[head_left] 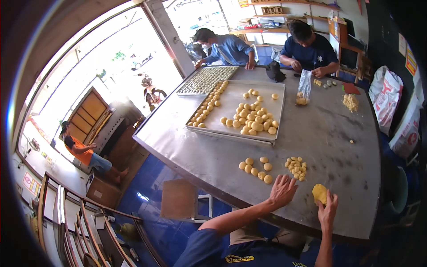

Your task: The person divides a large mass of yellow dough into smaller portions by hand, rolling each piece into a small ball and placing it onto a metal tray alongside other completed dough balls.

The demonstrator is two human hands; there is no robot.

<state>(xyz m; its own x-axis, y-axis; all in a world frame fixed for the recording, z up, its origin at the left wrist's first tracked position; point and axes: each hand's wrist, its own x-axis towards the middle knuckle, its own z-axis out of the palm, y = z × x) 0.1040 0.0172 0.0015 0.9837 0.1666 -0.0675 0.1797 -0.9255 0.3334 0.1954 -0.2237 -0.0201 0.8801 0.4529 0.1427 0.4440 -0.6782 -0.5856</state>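
Observation:
My left hand (283,191) is palm down over the metal table, fingers apart and bent, holding nothing that I can see. Just beyond its fingertips lies a cluster of small pale dough pieces (296,167). Several round dough balls (255,171) sit to the left of that cluster. In my right hand (328,208) is a flattened yellow lump of dough (319,193), gripped at its near edge between thumb and fingers.
A large tray (213,127) of dough balls stands mid-table, with a fuller tray (182,89) behind it. Two people work at the far side, near a clear plastic bag (304,84). Crumbly pieces (350,103) lie at far right. A stool (178,199) stands left.

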